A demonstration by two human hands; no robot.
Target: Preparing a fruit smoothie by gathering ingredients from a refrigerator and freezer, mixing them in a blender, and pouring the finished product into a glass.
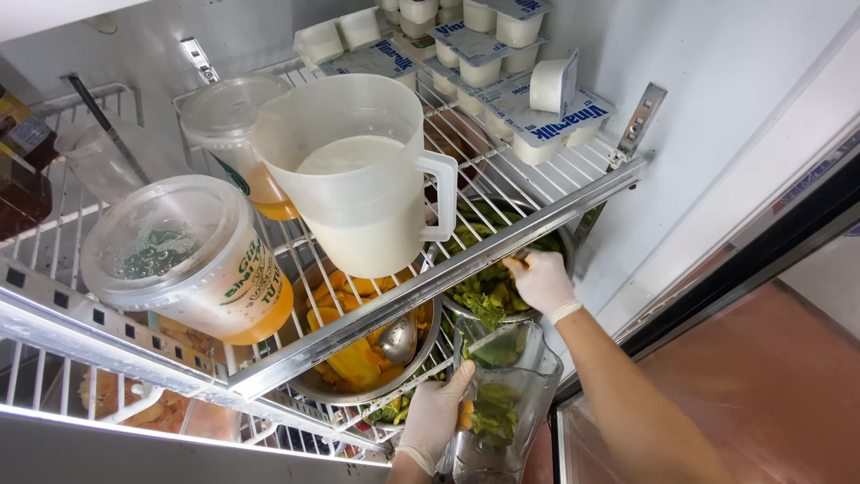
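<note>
I look into an open fridge. My left hand (436, 414), in a thin white glove, grips a clear blender jug (511, 394) that holds green avocado pieces. The jug is just below the edge of a metal bowl (524, 315) of avocado chunks on a lower wire shelf. My right hand (537, 278), also gloved, reaches into that bowl, its fingers closed among the green pieces (488, 294) at the bowl's front. Whether it grips a tool I cannot tell. Beside it stands a second metal bowl (376, 363) with yellow fruit pieces and a ladle (396, 339).
On the upper wire shelf (430, 287) stand a white jug of milky liquid (358, 179), a lidded tub of orange liquid (188, 260), a lidded cup (228, 125) and packs of small white yoghurt pots (502, 63). The fridge wall rises at right; reddish floor lies below.
</note>
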